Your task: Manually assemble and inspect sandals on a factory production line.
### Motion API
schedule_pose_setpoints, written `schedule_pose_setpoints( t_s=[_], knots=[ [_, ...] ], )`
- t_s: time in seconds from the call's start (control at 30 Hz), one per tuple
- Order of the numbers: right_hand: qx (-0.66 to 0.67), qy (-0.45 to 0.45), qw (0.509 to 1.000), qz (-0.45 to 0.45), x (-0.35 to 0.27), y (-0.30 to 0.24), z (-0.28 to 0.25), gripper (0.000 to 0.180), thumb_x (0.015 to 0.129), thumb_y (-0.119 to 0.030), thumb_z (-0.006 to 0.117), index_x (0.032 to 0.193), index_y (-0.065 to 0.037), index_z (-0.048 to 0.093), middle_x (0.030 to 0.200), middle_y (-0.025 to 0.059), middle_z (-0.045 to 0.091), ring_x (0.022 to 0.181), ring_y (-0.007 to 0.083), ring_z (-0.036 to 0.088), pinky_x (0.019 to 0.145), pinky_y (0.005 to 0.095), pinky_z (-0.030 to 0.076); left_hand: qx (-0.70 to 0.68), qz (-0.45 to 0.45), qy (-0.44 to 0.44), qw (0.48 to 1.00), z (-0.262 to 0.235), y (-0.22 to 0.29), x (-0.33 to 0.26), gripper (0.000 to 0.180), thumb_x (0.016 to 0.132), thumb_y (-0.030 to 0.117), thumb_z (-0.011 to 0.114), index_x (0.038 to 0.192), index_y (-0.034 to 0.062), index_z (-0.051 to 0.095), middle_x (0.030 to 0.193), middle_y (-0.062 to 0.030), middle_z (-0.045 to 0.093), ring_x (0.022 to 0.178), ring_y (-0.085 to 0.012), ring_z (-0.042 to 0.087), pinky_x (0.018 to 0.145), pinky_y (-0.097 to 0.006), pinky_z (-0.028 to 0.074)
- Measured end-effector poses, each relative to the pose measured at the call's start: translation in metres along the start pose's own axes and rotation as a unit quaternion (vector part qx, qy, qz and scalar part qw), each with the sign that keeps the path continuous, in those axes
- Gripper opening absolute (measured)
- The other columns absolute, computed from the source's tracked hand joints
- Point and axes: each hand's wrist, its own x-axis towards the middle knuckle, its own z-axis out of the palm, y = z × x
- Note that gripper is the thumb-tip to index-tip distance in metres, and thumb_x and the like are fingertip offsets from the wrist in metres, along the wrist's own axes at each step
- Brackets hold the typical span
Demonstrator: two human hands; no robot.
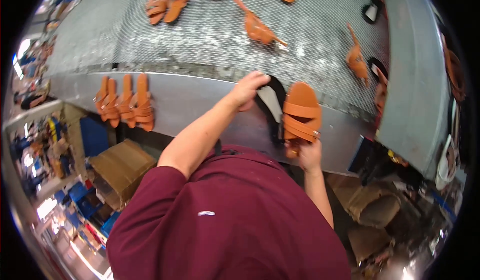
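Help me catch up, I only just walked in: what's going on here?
A person in a maroon shirt is handling footwear at a metal ledge. The right hand holds a tan strappy sandal by its near end, while the left hand touches the far end of a black sole with a pale middle just beside it. Four tan sandals are lined up on the ledge to the left, and more footwear lies on the mesh surface beyond.

Bright; glare speckles mesh surface (pixel 200 45); blown-out light patches (pixel 47 208) left; fisheye-bent edges, black corners.
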Motion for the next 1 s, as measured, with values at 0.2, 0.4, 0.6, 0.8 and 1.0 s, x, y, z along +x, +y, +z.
schedule_pose_setpoints(
  t_s=[0.2,0.4,0.6,0.8,1.0],
  knots=[
    [0.022,-0.010,0.999,0.031,0.017,0.011,0.020,0.010,0.090,0.000,0.060,0.099,0.002,0.064,0.087,0.0068,0.067,0.073,0.0146,0.064,0.067,0.0299,0.054,-0.093,0.007,-0.108,0.990,0.014,0.017,-0.010,0.042,0.093,0.023,0.064,0.129,0.0092,0.047,0.112,-0.0048,0.060,0.103,-0.0166,0.057,0.093,-0.035,0.046],
    [-0.046,-0.026,0.998,0.038,0.021,0.012,0.013,0.008,0.092,-0.006,0.059,0.094,0.000,0.064,0.080,0.0050,0.066,0.067,0.0119,0.061,0.060,0.0263,0.049,-0.012,-0.026,-0.152,0.988,0.023,0.018,-0.007,0.080,0.074,0.023,0.084,0.138,0.0113,0.039,0.121,-0.0089,0.059,0.112,-0.0228,0.058,0.097,-0.039,0.047],
    [-0.050,-0.040,0.996,0.069,0.026,0.012,0.000,0.004,0.088,-0.001,0.062,0.091,-0.002,0.064,0.077,0.0022,0.065,0.063,0.0084,0.057,0.056,0.0248,0.045,-0.002,-0.046,-0.148,0.988,0.042,0.020,-0.010,0.067,0.080,0.006,0.076,0.137,0.0089,0.040,0.113,-0.0087,0.062,0.102,-0.0191,0.061,0.093,-0.036,0.050],
    [-0.048,-0.052,0.996,0.058,0.026,0.008,-0.005,0.004,0.089,-0.001,0.061,0.092,-0.002,0.064,0.079,0.0023,0.066,0.066,0.0088,0.058,0.059,0.0254,0.047,-0.009,-0.066,-0.138,0.988,0.047,0.016,-0.009,0.056,0.086,0.007,0.070,0.135,0.0098,0.041,0.117,-0.0086,0.060,0.106,-0.0195,0.061,0.092,-0.036,0.051],
    [-0.074,-0.048,0.993,0.073,0.026,0.001,-0.010,0.005,0.089,-0.002,0.062,0.094,-0.001,0.063,0.081,0.0030,0.066,0.069,0.0101,0.060,0.062,0.0267,0.049,0.017,-0.054,-0.122,0.991,0.061,0.015,-0.010,0.044,0.092,0.006,0.063,0.131,0.0092,0.044,0.109,-0.0073,0.062,0.100,-0.0151,0.061,0.087,-0.032,0.053]
  ],
)
